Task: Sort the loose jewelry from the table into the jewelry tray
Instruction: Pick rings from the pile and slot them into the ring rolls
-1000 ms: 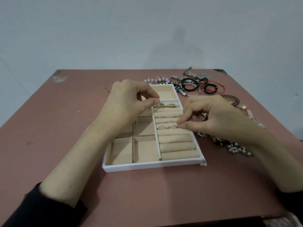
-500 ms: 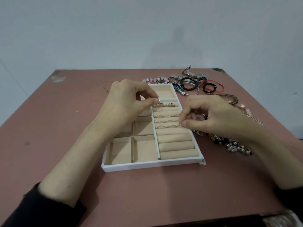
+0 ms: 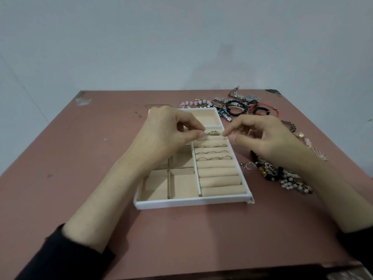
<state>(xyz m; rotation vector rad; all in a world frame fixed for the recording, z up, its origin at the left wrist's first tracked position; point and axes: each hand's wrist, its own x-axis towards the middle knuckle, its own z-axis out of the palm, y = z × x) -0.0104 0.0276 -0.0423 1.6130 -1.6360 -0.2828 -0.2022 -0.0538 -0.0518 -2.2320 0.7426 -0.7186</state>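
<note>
The white jewelry tray (image 3: pixel 191 203) with beige compartments lies mid-table. Its right column of ring rolls carries several rings (image 3: pixel 214 158) in the upper rows, and an ornate ring (image 3: pixel 272 132) sits in the top slot. My left hand (image 3: pixel 167 131) hovers over the tray's upper left and pinches a thin ring (image 3: pixel 203 132) between thumb and forefinger. My right hand (image 3: pixel 260 136) hovers at the tray's upper right. Its thumb and forefinger tips are slightly apart next to the top roll, and I see nothing between them. Loose jewelry (image 3: pixel 282 176) is piled right of the tray.
Behind the tray lie a pink bead bracelet (image 3: pixel 194 103), black bracelets (image 3: pixel 235 108), a red cord bracelet (image 3: pixel 262 110) and a metal watch (image 3: pixel 252 97). Small gold pieces (image 3: pixel 300 135) lie near the right edge. The tray's left compartments (image 3: pixel 181 184) hold nothing.
My right hand has left the fourth ring roll, where a third ring now sits, and moved up toward my left fingertips. My left hand has kept its pinch in place.
</note>
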